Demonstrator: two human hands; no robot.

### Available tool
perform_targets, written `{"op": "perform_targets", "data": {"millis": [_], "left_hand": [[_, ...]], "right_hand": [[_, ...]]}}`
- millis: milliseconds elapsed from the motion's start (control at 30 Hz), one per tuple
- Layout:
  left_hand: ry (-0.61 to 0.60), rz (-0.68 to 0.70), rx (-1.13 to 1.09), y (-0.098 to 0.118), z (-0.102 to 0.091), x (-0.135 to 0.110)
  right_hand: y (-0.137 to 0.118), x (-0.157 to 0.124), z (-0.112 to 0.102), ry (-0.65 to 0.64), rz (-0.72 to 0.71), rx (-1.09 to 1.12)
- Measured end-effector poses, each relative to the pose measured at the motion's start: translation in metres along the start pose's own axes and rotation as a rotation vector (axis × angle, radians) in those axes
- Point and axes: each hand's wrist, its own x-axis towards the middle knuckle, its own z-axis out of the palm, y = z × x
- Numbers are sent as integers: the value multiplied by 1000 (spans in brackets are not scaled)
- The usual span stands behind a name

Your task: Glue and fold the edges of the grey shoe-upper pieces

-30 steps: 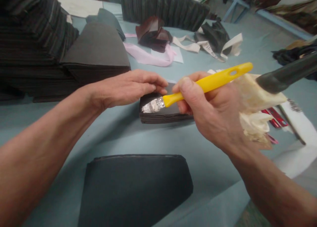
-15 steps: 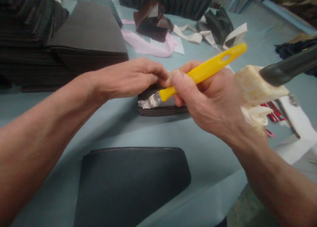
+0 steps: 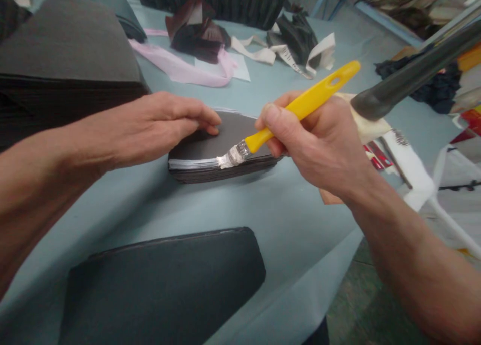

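My right hand (image 3: 315, 139) grips a yellow-handled brush (image 3: 319, 94), its bristles coated in white paste. The bristle tip touches the near edge of a small stack of dark sheets (image 3: 233, 132). A whitish wet band runs along that edge, to the left of the brush. On top of the stack rests my left hand (image 3: 161, 122), fingers stretched out and pressing down near the left end. Closer to me lies a larger dark panel (image 3: 165, 290) with a cut corner, flat on the blue-green table cover (image 3: 300, 224).
A tall pile of dark pieces (image 3: 71, 44) stands at the left. Behind are a pink strip (image 3: 180, 69), crumpled brown material (image 3: 195, 29) and white strips (image 3: 259, 54). A dark tube (image 3: 413, 79) on a cream block slants in from the right, by the right wrist.
The brush has moved right along the stack's near edge, leaving a white band behind it. My left hand now lies farther from the brush. The view has shifted right.
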Motion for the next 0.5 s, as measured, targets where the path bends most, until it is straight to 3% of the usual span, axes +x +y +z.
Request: {"op": "perform_targets", "data": {"millis": [233,500], "left_hand": [[65,-110,59,-16,6,7],[63,-124,57,-30,9,3]], "right_hand": [[3,1,-15,24,48,-62],[11,4,-37,163,170,-134]]}}
